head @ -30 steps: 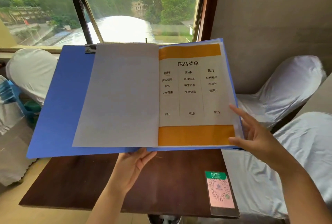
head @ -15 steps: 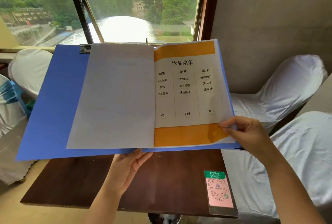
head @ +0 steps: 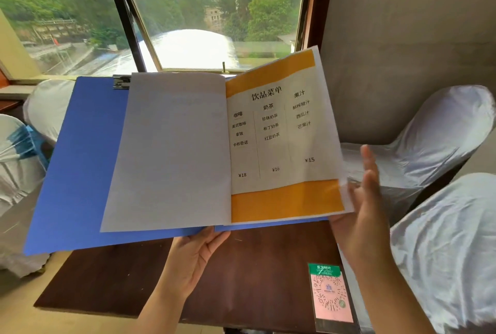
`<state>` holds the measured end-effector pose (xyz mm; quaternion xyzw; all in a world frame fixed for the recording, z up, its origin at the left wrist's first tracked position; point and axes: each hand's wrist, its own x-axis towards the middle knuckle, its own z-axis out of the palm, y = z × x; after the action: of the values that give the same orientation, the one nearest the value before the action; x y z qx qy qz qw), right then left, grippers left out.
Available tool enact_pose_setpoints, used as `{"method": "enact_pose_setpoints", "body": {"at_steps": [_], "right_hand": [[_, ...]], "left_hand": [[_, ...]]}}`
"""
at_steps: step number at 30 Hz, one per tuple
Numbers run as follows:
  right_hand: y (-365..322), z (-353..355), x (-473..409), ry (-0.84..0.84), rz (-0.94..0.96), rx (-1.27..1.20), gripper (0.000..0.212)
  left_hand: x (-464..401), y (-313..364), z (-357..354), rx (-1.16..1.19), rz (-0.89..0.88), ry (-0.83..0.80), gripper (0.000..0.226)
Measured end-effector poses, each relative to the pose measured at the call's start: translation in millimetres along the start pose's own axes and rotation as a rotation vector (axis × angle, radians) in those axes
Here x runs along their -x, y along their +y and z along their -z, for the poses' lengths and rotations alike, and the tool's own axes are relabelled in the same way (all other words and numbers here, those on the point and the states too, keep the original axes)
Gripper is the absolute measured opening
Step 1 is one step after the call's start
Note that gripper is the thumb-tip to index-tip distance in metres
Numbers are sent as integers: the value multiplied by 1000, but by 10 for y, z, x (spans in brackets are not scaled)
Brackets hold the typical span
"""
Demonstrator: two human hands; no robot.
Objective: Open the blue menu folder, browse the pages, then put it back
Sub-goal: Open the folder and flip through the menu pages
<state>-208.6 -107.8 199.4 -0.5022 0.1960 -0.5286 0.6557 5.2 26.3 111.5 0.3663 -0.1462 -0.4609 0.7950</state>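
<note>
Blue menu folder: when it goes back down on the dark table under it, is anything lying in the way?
Mostly no. The table under the blue menu folder is bare except for a QR code card at its near right corner; the left hand holds the folder from below.

Blue menu folder point(head: 77, 162) held open over brown table point(head: 128, 274); left hand point(head: 196, 256) under it, right hand point(head: 362, 215) lifting orange page point(head: 281, 146).

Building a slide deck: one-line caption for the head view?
Left hand supports the open blue menu folder above the table while the right hand lifts the drinks page.
</note>
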Motion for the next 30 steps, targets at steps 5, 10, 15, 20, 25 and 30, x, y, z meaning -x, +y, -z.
{"method": "enact_pose_setpoints", "body": {"at_steps": [5,10,15,20,25,30], "right_hand": [[228,-424,86,64,-419,351,33],[428,-964,215,-495,-66,699,12],[833,-1063,326,-701,278,1371,49],[666,-904,310,-722,247,1024,44],[379,-204,-130,-52,495,1247,45],[89,471,-428,-316,-198,669,75]], "left_hand": [[-9,-18,-43,4,-2,-15,50],[14,-61,-98,-80,-4,-34,41],[56,-126,-30,-136,14,4,38],[28,-108,26,-77,4,1,35],[-64,12,66,-16,-18,-24,38],[-91,28,123,-12,-14,-12,31]]}}
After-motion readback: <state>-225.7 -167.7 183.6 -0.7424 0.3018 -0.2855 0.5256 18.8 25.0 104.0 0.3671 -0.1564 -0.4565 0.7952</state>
